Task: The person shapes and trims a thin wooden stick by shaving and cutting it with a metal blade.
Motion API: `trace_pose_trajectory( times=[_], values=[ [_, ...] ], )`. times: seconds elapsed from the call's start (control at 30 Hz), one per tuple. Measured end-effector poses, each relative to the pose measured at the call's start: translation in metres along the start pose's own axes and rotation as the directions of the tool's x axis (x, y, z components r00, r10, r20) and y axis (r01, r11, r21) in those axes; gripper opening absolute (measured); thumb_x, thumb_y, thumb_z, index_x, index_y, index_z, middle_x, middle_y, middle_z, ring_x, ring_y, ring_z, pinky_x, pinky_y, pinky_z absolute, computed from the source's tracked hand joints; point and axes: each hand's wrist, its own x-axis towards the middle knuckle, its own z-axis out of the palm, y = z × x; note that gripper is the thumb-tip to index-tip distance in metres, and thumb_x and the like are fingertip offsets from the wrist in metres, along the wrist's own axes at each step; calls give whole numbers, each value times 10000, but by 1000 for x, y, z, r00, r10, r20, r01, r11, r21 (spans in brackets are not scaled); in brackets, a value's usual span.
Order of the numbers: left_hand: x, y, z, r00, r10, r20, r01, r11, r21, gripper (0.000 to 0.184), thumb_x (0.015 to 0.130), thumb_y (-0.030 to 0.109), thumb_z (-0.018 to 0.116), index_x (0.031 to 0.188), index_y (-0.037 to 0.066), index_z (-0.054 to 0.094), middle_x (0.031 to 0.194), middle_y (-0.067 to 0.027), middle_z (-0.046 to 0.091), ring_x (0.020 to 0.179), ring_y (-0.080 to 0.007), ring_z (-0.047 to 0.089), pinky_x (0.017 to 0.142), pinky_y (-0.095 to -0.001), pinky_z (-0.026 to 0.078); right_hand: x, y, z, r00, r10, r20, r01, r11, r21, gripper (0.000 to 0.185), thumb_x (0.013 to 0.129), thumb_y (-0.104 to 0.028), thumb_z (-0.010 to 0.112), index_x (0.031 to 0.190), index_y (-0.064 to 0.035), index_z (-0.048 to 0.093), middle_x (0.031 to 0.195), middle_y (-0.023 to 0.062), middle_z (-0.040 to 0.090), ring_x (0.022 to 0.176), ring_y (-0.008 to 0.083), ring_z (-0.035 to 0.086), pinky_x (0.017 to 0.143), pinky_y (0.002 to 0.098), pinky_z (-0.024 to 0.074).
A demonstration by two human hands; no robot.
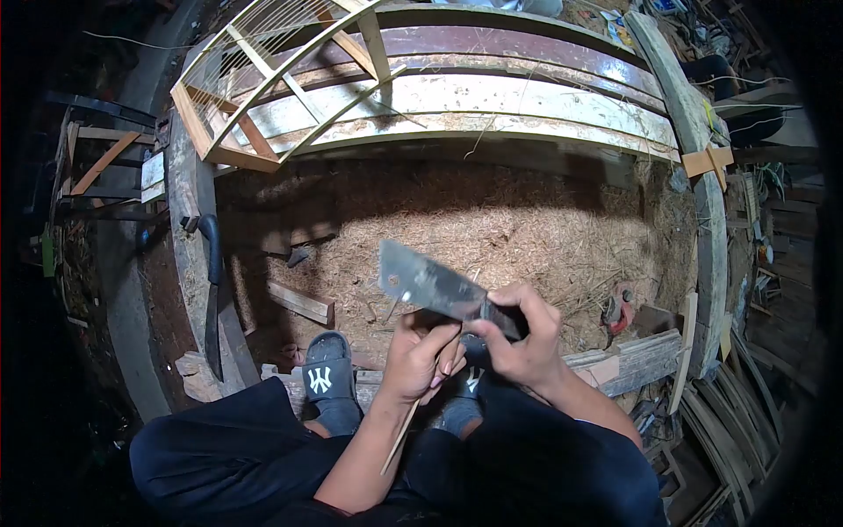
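My right hand (525, 338) is closed around the dark handle of a cleaver (430, 279). Its broad grey blade, with a small hole near the far end, points up and to the left. Just left of it, my left hand (414, 362) pinches a thin wooden stick (400, 437), which slants down towards my lap. The stick's upper part is close to the blade's lower edge by my right thumb; whether they touch I cannot tell. Both hands are above my feet, between my knees.
A curved wooden frame with thin bars (263, 75) rests on the plank bench (527, 98). Another long knife (212, 294) lies on the left beam. Shavings cover the ground, with a wood block (300, 301) and a red tool (620, 306) on it. Wooden strips (720, 430) lie at right.
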Motion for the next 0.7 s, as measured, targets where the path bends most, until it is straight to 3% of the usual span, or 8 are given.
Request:
trace_pose_trajectory(
  times=[0.07, 0.1, 0.23, 0.27, 0.33, 0.43, 0.57, 0.7],
  values=[
    [5, -1, -6, 993, -58, 101, 60, 998, -16, 252, 1002, 11, 491, 1218, -47, 607, 498, -19, 447, 350, -84, 345, 374, -242, 277, 0, 6, 0, 980, 197, -2, -197, 980, 36, 339, 816, -111, 828, 989, 35, 575, 857, 183, 700, 733, 273, 729, 648, 334, 557],
    [3, -1, -4, 995, -51, 89, 58, 995, -79, 261, 1006, 15, 489, 1232, -47, 604, 490, -24, 434, 347, -87, 343, 372, -245, 272, 4, 3, 2, 995, 92, -28, -90, 994, 67, 340, 815, -118, 832, 993, 30, 582, 813, 166, 676, 709, 268, 717, 625, 339, 546],
    [0, -1, 3, 997, -58, 54, 66, 987, -144, 205, 1027, 60, 499, 1158, -44, 617, 484, -19, 425, 347, -84, 339, 374, -241, 268, 1, 3, 3, 999, 39, -36, -37, 998, 44, 338, 806, -105, 838, 995, 23, 589, 771, 151, 675, 679, 257, 713, 606, 333, 534],
    [1, -2, 1, 997, -69, 31, 72, 992, -103, 135, 1031, 69, 496, 979, -21, 582, 479, -23, 422, 348, -88, 338, 374, -245, 265, 1, 4, 4, 999, 35, -34, -33, 999, 42, 338, 806, -105, 838, 995, 23, 589, 771, 151, 675, 679, 257, 713, 606, 333, 534],
    [4, -6, -1, 996, -92, -16, 91, 996, -18, 422, 1039, 88, 490, 623, 25, 514, 469, -32, 417, 349, -97, 337, 376, -253, 261, 0, 4, 7, 987, 160, 2, -160, 985, 73, 339, 804, -107, 841, 992, 25, 593, 791, 166, 678, 709, 265, 718, 612, 337, 536],
    [5, -5, -1, 995, -99, -27, 100, 995, 1, 515, 1049, 109, 479, 537, 63, 448, 462, -36, 413, 351, -99, 335, 379, -259, 260, -1, 10, 10, 993, 113, -29, -111, 992, 58, 328, 809, -107, 836, 988, 25, 595, 796, 166, 683, 707, 266, 718, 607, 337, 537],
    [4, -3, 1, 993, -112, -26, 112, 994, -3, 526, 1054, 116, 472, 532, 63, 438, 460, -35, 410, 350, -102, 337, 379, -261, 261, 2, 9, 9, 997, 53, -51, -51, 998, 28, 322, 815, -106, 831, 988, 25, 594, 798, 165, 687, 687, 268, 716, 596, 337, 537],
    [5, 1, 3, 994, -100, 37, 101, 994, -27, 342, 1060, 139, 477, 775, -23, 577, 471, -20, 404, 348, -87, 327, 371, -241, 264, 0, 13, 8, 995, 82, -57, -82, 997, 5, 329, 816, -114, 832, 989, 27, 590, 802, 164, 688, 692, 268, 715, 603, 339, 541]
  ],
)
